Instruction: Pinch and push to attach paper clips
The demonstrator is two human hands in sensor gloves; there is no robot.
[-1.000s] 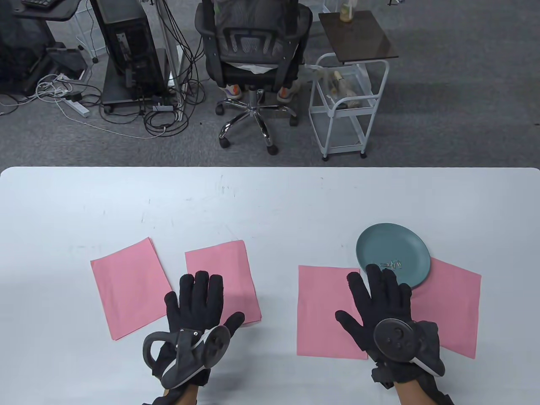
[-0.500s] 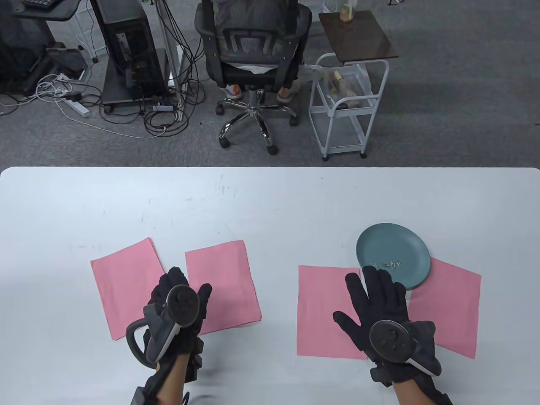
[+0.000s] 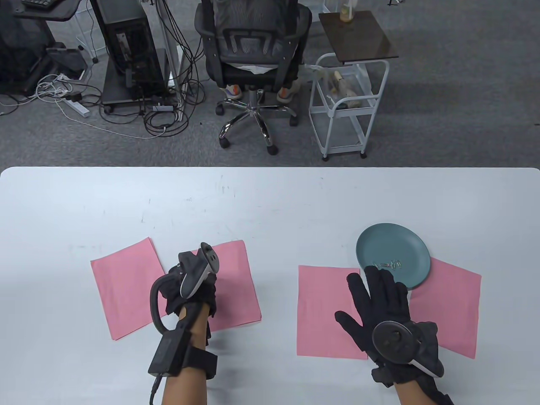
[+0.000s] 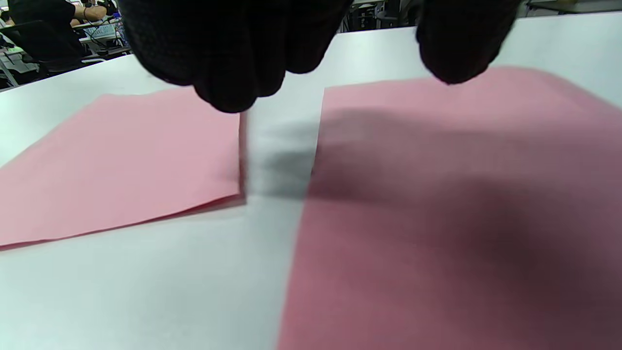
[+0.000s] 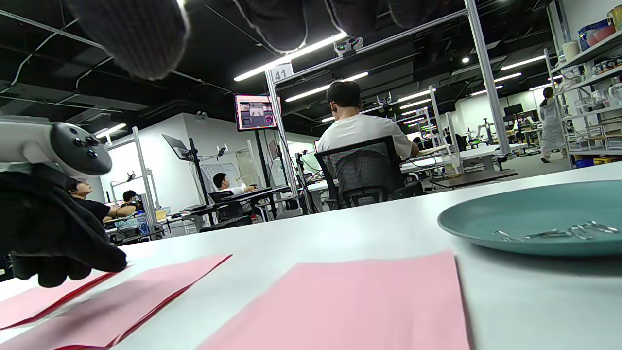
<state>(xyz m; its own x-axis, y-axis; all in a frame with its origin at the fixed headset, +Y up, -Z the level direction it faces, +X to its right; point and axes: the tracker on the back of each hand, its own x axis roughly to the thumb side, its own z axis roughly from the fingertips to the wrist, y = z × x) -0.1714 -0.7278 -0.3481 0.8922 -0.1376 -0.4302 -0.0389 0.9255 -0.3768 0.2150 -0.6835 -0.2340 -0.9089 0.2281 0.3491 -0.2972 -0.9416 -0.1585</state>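
four pink paper sheets lie in a row across the near half of the white table [image 3: 270,198]. the leftmost sheet [image 3: 126,287] sits toward the near left part of the table, and the second sheet [image 3: 236,282] lies just beside it with a narrow strip of bare table between them. the third sheet [image 3: 322,310] lies right of the table's middle, and the fourth sheet [image 3: 453,303] is nearest the right edge, partly under a teal plate [image 3: 392,247] whose near rim overlaps its far corner.

a small cluster of silver paper clips [image 3: 390,265] rests on the near part of the plate, well apart from the two left sheets.

the left hand [image 3: 192,289] is tipped forward over the gap between the first and second sheets, its tracker [image 3: 197,268] standing up on the back of the hand. in the left wrist view the fingertips [image 4: 233,92] curl down close to the inner edge of the leftmost sheet while the thumb hangs over the second sheet; whether they touch or pinch paper i cannot tell.

the right hand [image 3: 384,306] lies flat and spread wide, fingers pointing to the far edge, over the third and fourth sheets, with its fingertips at the plate's near rim, holding nothing.
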